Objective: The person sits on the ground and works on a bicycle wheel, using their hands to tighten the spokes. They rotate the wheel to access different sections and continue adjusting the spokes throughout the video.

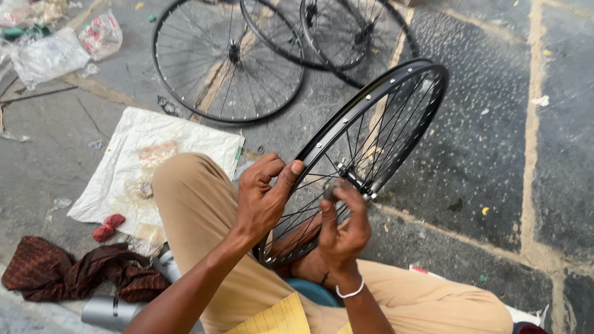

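Note:
A black bicycle wheel rim (pixel 396 74) with thin spokes stands tilted between my knees. My left hand (pixel 263 195) grips the rim's near edge, thumb pressed on top. My right hand (pixel 343 226), with a white bangle on the wrist, reaches among the spokes beside the hub (pixel 352 179) and pinches a small grey part there. I sit on the ground in tan trousers (pixel 192 198).
Three more spoked wheels (pixel 229 59) lie flat on the stone floor ahead. A white sack (pixel 148 154) is spread at my left, with a red rag (pixel 108 226), a dark brown cloth (pixel 74 272) and a grey canister (pixel 111 312) near it. Plastic bags (pixel 49 55) sit far left.

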